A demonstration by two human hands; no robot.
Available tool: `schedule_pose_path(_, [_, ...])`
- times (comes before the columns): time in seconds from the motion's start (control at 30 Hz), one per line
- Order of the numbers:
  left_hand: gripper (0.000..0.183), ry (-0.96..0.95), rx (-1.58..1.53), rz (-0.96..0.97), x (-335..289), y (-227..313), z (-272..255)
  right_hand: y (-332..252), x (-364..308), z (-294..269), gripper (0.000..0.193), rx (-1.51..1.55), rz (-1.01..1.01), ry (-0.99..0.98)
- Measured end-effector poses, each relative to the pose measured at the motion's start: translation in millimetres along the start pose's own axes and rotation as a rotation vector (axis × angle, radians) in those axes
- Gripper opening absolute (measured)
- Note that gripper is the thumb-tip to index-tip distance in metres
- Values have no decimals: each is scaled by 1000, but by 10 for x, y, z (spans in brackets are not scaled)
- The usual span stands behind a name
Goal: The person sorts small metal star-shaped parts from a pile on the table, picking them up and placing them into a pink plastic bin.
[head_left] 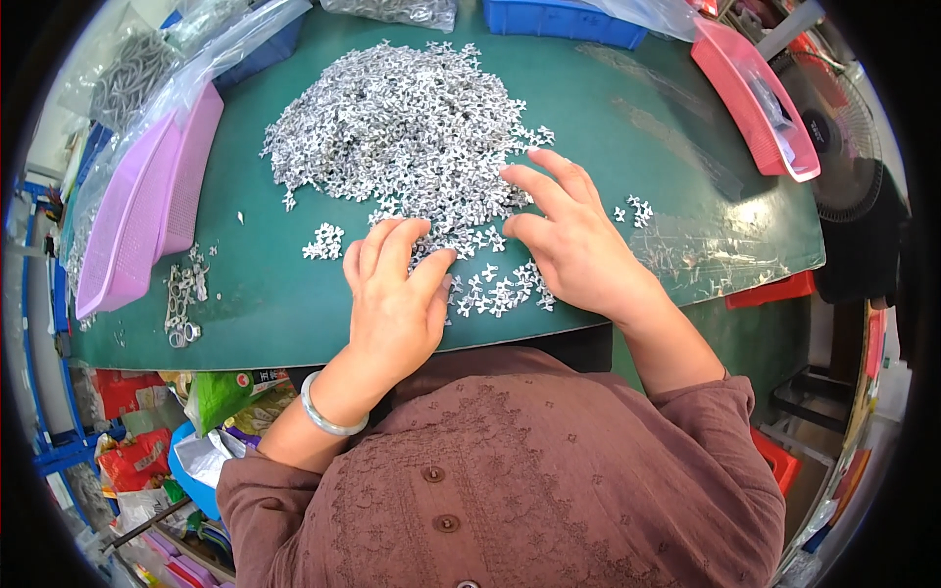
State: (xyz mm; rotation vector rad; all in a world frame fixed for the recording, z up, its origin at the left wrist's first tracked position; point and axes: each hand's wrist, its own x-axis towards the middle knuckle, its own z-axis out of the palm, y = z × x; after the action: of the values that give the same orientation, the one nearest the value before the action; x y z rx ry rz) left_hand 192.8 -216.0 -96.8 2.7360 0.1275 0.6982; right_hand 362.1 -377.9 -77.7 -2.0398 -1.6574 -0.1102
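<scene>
A large heap of small silvery metal pieces [392, 118], each with several short arms, lies on the green tabletop. My left hand [392, 294] rests at the heap's near edge. Its fingers are bent and its thumb stands apart from them; no piece shows in its grip. At the heap's right side my right hand [569, 235] reaches in with fingers spread, the tips touching or just over the pieces. Between the hands and the table's near edge lies a loose scatter of the same pieces [495, 292]. A small cluster [323, 241] sits left of my left hand.
Purple baskets [147, 216] stand at the left, near some metal rings and links [184, 299]. A pink basket [755, 98] is at the far right beside a black fan [828, 132]. A blue bin [564, 22] stands at the back. A few pieces [639, 211] lie farther right.
</scene>
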Motion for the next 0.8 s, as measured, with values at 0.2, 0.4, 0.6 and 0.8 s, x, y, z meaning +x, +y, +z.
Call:
schedule_pose_path(0.2, [30, -31, -8, 3, 19, 49, -23, 22, -51, -6, 24, 30, -2, -36])
schedule_pose_path(0.4, [30, -38, -16, -3, -7, 58, -6, 33, -48, -34, 25, 36, 7, -42])
schedule_pose_path(0.6, [26, -7, -23, 10, -28, 48, 20, 38, -72, -24, 26, 56, 5, -51])
schedule_pose_path(0.8, [20, 9, -33, 27, -39, 61, 24, 31, -55, -24, 26, 24, 8, -55])
